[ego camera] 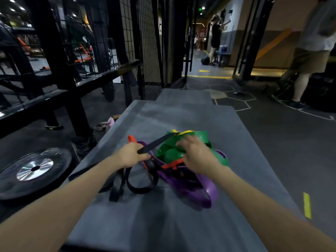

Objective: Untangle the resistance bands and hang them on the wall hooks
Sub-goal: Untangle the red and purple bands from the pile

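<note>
- Far left, on the dark floor: a black weight plate (31, 170) with a shiny metal hub, lying flat beside the grey mat (163, 224).
- Behind it, a black steel rack (54, 51) with low rails; a pink cloth (105, 125) lies crumpled at the mat's left edge.
- My left hand (131, 155) is clenched around the black band (145, 180); one strand runs taut from my fist up and right toward the pile, the rest falls in loose loops on the mat below my wrist.
- Just behind my left fist, a loop of the orange band (132, 138) pokes up; another stretch of it crosses the pile between my hands.
- The whole tangle sits mid-mat, none of it on any hook.
- The purple band (205, 193) sprawls nearest me, under the rest, in wide flat loops.
- The green band (169, 151) is heaped at the far side, with a strip of yellow band (187, 132) on top where the black strand ends.
- My right hand (197, 157) lies on the green heap, fingers spread down into it; it is blurred, so I cannot tell whether it is grasping anything.
- Far right: a person in shorts (309, 60) stands on the floor, well apart from the mat.
</note>
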Motion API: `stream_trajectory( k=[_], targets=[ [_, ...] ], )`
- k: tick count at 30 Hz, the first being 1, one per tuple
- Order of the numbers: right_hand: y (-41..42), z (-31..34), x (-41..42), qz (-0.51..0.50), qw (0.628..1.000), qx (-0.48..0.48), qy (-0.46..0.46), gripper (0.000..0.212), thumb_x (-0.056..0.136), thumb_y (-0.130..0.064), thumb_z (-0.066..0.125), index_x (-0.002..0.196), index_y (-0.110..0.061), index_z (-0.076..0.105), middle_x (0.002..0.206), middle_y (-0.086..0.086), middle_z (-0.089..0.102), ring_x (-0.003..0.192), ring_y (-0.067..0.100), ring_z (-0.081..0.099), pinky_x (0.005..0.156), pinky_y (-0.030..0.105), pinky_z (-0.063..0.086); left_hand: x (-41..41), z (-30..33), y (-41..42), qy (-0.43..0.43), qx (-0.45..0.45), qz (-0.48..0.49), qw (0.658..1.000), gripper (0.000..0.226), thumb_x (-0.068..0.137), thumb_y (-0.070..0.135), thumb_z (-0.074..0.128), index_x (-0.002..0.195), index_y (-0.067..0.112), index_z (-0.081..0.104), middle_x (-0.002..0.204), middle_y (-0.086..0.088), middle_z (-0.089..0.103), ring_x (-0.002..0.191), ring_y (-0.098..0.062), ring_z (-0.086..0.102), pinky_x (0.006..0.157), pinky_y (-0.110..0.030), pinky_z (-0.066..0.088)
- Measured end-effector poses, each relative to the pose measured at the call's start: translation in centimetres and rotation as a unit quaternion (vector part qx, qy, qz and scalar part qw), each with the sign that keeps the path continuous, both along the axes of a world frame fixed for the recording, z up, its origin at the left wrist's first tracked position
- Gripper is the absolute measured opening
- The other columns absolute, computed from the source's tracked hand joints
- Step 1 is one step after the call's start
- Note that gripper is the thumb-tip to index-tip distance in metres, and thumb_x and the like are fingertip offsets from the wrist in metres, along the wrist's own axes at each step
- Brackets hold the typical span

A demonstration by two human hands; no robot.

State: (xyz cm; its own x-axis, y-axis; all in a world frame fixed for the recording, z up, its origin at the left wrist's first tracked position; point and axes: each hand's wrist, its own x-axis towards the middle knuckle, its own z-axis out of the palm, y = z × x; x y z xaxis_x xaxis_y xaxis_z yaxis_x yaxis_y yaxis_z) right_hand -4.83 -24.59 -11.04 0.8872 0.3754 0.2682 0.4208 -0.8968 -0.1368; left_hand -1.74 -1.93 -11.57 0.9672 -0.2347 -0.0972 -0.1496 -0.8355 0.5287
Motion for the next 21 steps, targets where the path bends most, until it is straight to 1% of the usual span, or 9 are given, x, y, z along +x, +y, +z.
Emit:
stream_trajectory(
  k=[3, 5, 8, 10, 13, 15, 17, 19, 21],
  targets=[
    [1.0, -3.4, -0.5, -0.011, 0.992, -0.118, 0.035, 0.066, 0.078, -0.029, 0.062, 0.138, -0.016, 0.037, 0.14, 0.007, 0.036, 0.129, 0.029, 0.036, 0.108, 0.036, 0.026, -0.3, 0.1, 1.1, -0.013, -0.084, -0.004, 0.996, 0.022, 0.085, 0.026, 0.066, 0.08, 0.004, 0.064, 0.072, -0.014, 0.062, 0.07, -0.017, 0.056, 0.068, -0.033, 0.044],
    [0.1, -5.2, -0.3, -0.025, 0.99, -0.138, -0.009, 0.061, 0.078, -0.022, 0.058, 0.136, -0.013, 0.044, 0.139, 0.01, 0.044, 0.126, 0.027, 0.047, 0.108, 0.037, 0.024, -0.2, 0.2, 2.5, -0.013, -0.091, -0.015, 0.996, 0.013, 0.081, 0.026, 0.07, 0.077, 0.013, 0.068, 0.074, -0.008, 0.065, 0.074, -0.015, 0.058, 0.074, -0.033, 0.044],
    [-2.1, -6.3, 0.3, -0.025, 0.979, -0.191, -0.067, 0.048, 0.077, -0.016, 0.037, 0.114, -0.016, 0.067, 0.115, 0.002, 0.068, 0.101, 0.018, 0.067, 0.099, 0.033, 0.03, 0.2, 0.3, 4.5, -0.036, 0.07, -0.037, 0.996, 0.014, 0.077, 0.033, 0.071, 0.074, 0.031, 0.058, 0.081, 0.007, 0.062, 0.085, -0.012, 0.058, 0.081, -0.029, 0.047],
    [-3.2, -5.8, 0.5, -0.033, 0.972, -0.222, -0.063, 0.048, 0.078, -0.015, 0.035, 0.113, -0.017, 0.068, 0.114, -0.002, 0.068, 0.101, 0.015, 0.067, 0.099, 0.032, 0.031, 0.1, 0.5, 5.0, -0.054, 0.142, -0.022, 0.988, 0.017, 0.077, 0.037, 0.068, 0.084, 0.034, 0.053, 0.092, 0.007, 0.062, 0.093, -0.015, 0.058, 0.08, -0.03, 0.046],
    [-3.6, -4.9, 1.4, -0.037, 0.967, -0.246, -0.061, 0.049, 0.077, -0.015, 0.033, 0.111, -0.019, 0.069, 0.113, -0.005, 0.069, 0.101, 0.013, 0.067, 0.1, 0.035, 0.038, -0.1, 0.0, 4.1, -0.078, 0.197, 0.003, 0.977, 0.016, 0.081, 0.037, 0.063, 0.092, 0.033, 0.052, 0.093, 0.009, 0.06, 0.099, -0.019, 0.059, 0.071, -0.027, 0.038],
    [-3.2, -5.2, 1.5, -0.049, 0.971, -0.231, -0.037, 0.05, 0.075, -0.016, 0.033, 0.11, -0.019, 0.07, 0.112, -0.005, 0.069, 0.1, 0.012, 0.067, 0.095, 0.034, 0.048, 0.0, -1.0, 2.9, -0.051, 0.243, 0.008, 0.969, 0.026, 0.082, 0.039, 0.06, 0.107, 0.032, 0.055, 0.106, 0.005, 0.063, 0.108, -0.021, 0.058, 0.079, -0.029, 0.042],
    [-2.5, -5.7, 0.9, -0.046, 0.979, -0.193, -0.044, 0.047, 0.071, -0.016, 0.042, 0.109, -0.017, 0.07, 0.112, -0.002, 0.069, 0.102, 0.014, 0.066, 0.093, 0.038, 0.05, 0.2, -2.2, 1.9, -0.012, 0.32, -0.017, 0.947, 0.038, 0.082, 0.04, 0.06, 0.118, 0.029, 0.053, 0.122, -0.001, 0.06, 0.117, -0.024, 0.054, 0.091, -0.032, 0.043],
    [-2.0, -6.0, 0.2, -0.054, 0.989, -0.137, -0.03, 0.058, 0.063, -0.012, 0.061, 0.121, -0.012, 0.061, 0.125, 0.003, 0.061, 0.119, 0.019, 0.057, 0.106, 0.042, 0.037, 0.2, -3.0, 0.7, 0.008, 0.366, -0.042, 0.93, 0.053, 0.078, 0.041, 0.064, 0.126, 0.026, 0.048, 0.131, -0.005, 0.052, 0.124, -0.026, 0.047, 0.099, -0.033, 0.038],
    [-2.0, -5.3, -0.1, -0.03, 0.996, -0.079, 0.028, 0.07, 0.067, -0.011, 0.06, 0.135, -0.012, 0.046, 0.139, 0.003, 0.046, 0.134, 0.022, 0.039, 0.117, 0.038, 0.014, 0.7, -3.4, -0.3, 0.044, 0.269, -0.051, 0.961, 0.073, 0.069, 0.044, 0.071, 0.132, 0.021, 0.04, 0.133, -0.007, 0.046, 0.125, -0.026, 0.045, 0.104, -0.035, 0.038]
  ],
)
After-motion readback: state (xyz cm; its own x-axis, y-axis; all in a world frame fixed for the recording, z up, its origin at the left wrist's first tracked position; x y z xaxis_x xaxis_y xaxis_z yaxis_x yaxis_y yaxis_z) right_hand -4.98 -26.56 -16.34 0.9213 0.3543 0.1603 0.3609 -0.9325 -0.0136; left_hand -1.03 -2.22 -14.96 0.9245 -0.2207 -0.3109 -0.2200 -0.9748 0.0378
